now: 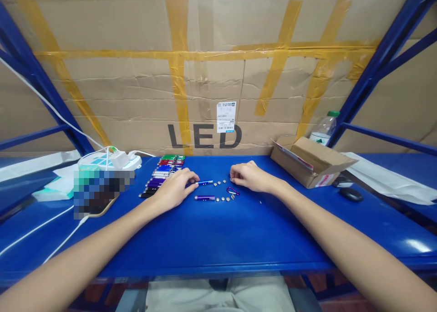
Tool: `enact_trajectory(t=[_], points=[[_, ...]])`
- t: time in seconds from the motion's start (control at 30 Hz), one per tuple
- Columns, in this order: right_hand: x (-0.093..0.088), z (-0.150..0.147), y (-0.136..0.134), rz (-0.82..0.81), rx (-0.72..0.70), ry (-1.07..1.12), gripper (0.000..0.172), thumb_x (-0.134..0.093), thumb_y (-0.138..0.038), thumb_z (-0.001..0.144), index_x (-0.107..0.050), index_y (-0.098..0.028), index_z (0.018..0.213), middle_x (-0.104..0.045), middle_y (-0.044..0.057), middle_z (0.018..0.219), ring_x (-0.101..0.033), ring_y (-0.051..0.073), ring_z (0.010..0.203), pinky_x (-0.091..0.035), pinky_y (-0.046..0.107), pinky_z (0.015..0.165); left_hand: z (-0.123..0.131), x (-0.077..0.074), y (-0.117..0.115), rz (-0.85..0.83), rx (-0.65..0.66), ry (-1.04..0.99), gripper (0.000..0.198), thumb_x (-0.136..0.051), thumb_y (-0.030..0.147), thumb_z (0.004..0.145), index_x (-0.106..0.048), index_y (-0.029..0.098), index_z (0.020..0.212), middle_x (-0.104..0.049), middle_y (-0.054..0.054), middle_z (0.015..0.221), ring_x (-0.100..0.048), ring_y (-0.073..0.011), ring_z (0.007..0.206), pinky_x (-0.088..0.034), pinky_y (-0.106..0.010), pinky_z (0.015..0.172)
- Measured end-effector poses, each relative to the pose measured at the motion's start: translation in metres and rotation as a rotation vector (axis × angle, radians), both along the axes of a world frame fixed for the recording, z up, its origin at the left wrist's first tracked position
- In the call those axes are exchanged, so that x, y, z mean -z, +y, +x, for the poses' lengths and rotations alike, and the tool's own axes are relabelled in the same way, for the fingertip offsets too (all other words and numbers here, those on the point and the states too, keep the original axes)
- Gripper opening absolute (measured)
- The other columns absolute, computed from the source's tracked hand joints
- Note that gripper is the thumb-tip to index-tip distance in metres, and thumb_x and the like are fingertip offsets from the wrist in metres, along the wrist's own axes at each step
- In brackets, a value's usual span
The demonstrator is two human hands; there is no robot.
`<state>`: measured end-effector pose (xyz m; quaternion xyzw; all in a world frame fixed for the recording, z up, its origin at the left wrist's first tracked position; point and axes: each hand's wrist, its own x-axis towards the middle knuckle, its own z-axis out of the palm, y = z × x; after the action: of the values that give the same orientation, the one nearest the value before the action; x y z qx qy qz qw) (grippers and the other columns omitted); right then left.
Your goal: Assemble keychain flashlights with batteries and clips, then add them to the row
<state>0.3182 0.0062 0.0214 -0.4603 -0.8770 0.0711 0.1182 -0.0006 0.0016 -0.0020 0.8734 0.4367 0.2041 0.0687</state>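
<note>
My left hand [176, 187] pinches the left end of a small blue metal penlight tube [205, 182] that lies along the table. My right hand [251, 176] is closed just right of it, thumb and fingers together at a small dark piece mostly hidden by the fingertips. Between the hands sit several silver button cells [219, 183] in a short row. Nearer me lies a purple penlight tube [205, 198], with more button cells [223, 199] lined up off its right end. A purple carabiner clip [233, 191] rests just below my right fingertips.
Several coloured penlights [165, 171] lie in rows beyond my left hand. Farther left are a phone [102, 200], cables and a power strip [119, 159]. On the right stand an open cardboard box [309, 164], a black mouse [351, 194] and a bottle [324, 127]. Cardboard [136, 98] walls the back.
</note>
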Motion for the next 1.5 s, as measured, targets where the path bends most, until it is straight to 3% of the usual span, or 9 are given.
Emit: enact_trajectory(t=[0.2, 0.3, 0.43, 0.77, 0.93, 1.13, 1.33, 1.5], points=[[0.000, 0.001, -0.001, 0.073, -0.044, 0.020, 0.005, -0.066, -0.019, 0.097, -0.062, -0.020, 0.100, -0.072, 0.007, 0.110, -0.066, 0.022, 0.095, -0.034, 0.032, 0.085, 0.002, -0.009, -0.004, 0.036, 0.025, -0.086, 0.017, -0.064, 0.035, 0.103, -0.073, 0.022, 0.110, -0.070, -0.007, 0.107, -0.068, -0.0265, 0.099, -0.052, -0.041, 0.090], [-0.001, 0.001, -0.001, 0.074, -0.051, 0.032, 0.006, -0.066, -0.018, 0.097, -0.061, -0.020, 0.100, -0.072, 0.006, 0.107, -0.065, 0.022, 0.094, -0.034, 0.033, 0.085, 0.006, -0.016, -0.012, 0.050, 0.144, -0.125, 0.022, -0.062, 0.040, 0.106, -0.073, 0.023, 0.113, -0.069, -0.007, 0.109, -0.067, -0.0254, 0.101, -0.052, -0.040, 0.091], [0.000, 0.000, 0.000, 0.082, -0.055, 0.035, 0.007, -0.066, -0.016, 0.096, -0.060, -0.021, 0.097, -0.073, 0.004, 0.101, -0.064, 0.021, 0.091, -0.033, 0.032, 0.082, 0.012, -0.023, -0.025, -0.054, 0.324, -0.109, 0.024, -0.062, 0.044, 0.108, -0.073, 0.024, 0.115, -0.070, -0.006, 0.118, -0.067, -0.0245, 0.111, -0.051, -0.038, 0.101], [0.001, 0.000, 0.001, 0.087, -0.051, 0.019, 0.008, -0.066, -0.014, 0.096, -0.061, -0.020, 0.093, -0.076, 0.004, 0.101, -0.066, 0.021, 0.090, -0.031, 0.031, 0.081, 0.012, -0.017, -0.026, -0.092, 0.398, 0.004, 0.027, -0.060, 0.044, 0.109, -0.075, 0.023, 0.117, -0.071, -0.008, 0.115, -0.065, -0.0258, 0.109, -0.049, -0.038, 0.099], [0.002, 0.000, 0.001, 0.067, -0.040, 0.009, 0.007, -0.067, -0.016, 0.098, -0.062, -0.020, 0.094, -0.077, 0.005, 0.100, -0.067, 0.022, 0.092, -0.032, 0.031, 0.081, 0.012, -0.019, -0.026, -0.068, 0.357, 0.003, 0.023, -0.062, 0.041, 0.109, -0.075, 0.023, 0.113, -0.073, -0.006, 0.108, -0.064, -0.0249, 0.104, -0.049, -0.037, 0.095], [0.000, 0.000, 0.000, 0.091, -0.021, -0.003, 0.005, -0.066, -0.017, 0.099, -0.063, -0.020, 0.096, -0.076, 0.006, 0.101, -0.066, 0.024, 0.096, -0.032, 0.032, 0.082, 0.014, -0.021, -0.025, -0.061, 0.228, -0.193, 0.020, -0.067, 0.041, 0.104, -0.074, 0.024, 0.110, -0.076, -0.003, 0.106, -0.068, -0.0206, 0.094, -0.051, -0.032, 0.085], [-0.001, -0.001, -0.001, 0.087, -0.019, -0.015, 0.005, -0.066, -0.018, 0.100, -0.063, -0.021, 0.096, -0.076, 0.006, 0.101, -0.065, 0.024, 0.095, -0.033, 0.033, 0.083, 0.018, -0.017, -0.024, -0.255, 0.161, -0.323, 0.029, -0.071, 0.048, 0.098, -0.074, 0.022, 0.110, -0.077, -0.003, 0.093, -0.067, -0.0189, 0.080, -0.049, -0.029, 0.070], [-0.001, -0.001, 0.000, 0.088, -0.018, -0.014, 0.006, -0.065, -0.019, 0.100, -0.063, -0.021, 0.095, -0.076, 0.006, 0.102, -0.065, 0.024, 0.095, -0.033, 0.033, 0.082, 0.019, -0.012, -0.023, -0.437, 0.181, -0.439, 0.034, -0.075, 0.049, 0.095, -0.072, 0.019, 0.111, -0.078, -0.006, 0.099, -0.069, -0.0195, 0.084, -0.053, -0.032, 0.077]])
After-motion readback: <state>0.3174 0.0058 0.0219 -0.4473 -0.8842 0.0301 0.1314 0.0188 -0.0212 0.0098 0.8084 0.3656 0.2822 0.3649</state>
